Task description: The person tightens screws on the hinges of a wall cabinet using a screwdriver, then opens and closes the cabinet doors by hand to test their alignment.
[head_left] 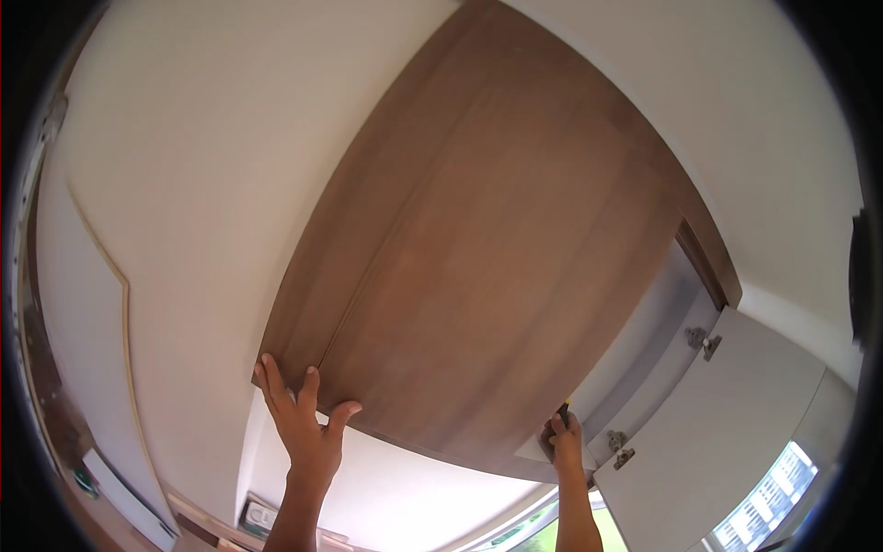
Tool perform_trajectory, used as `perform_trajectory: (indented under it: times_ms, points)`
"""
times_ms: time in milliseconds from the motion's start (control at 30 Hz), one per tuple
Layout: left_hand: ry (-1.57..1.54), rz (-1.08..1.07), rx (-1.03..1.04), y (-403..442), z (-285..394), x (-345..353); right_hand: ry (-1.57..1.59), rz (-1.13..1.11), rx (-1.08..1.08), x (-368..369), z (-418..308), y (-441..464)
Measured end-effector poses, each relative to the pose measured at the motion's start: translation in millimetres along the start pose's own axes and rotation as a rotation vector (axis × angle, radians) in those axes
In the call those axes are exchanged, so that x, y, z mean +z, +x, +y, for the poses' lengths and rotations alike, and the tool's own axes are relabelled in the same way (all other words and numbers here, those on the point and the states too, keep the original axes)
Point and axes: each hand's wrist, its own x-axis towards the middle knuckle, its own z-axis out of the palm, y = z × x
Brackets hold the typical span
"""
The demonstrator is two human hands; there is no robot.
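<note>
The left hand [311, 440] is spreading its fingers at the lower edge of the wooden panel [497, 239], which is extending above both hands. The right hand [567, 443] is gripping a dark-and-yellow tool [564, 408]; if slipping, it could be scratching the panel.

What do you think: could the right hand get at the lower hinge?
Probably yes: the right hand appears close to the lower hinge, with nothing visible between them, though the tool it holds may get in the way.
</note>
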Motion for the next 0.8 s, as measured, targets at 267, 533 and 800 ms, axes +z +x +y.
perform_trajectory:
  times_ms: [267, 533, 800]
  points:
    - [-0.006, -0.062, -0.14, -6, 36, 2, 0.011, -0.029, -0.121, -4, 1, -4]
    - [0.029, -0.513, 0.763, 4, 219, 65, 0.014, 0.094, -0.134, -10, -7, -13]
    - [0.309, -0.458, 0.732, -9, 236, 125, 0.144, 0.104, -0.14, -13, -1, -12]
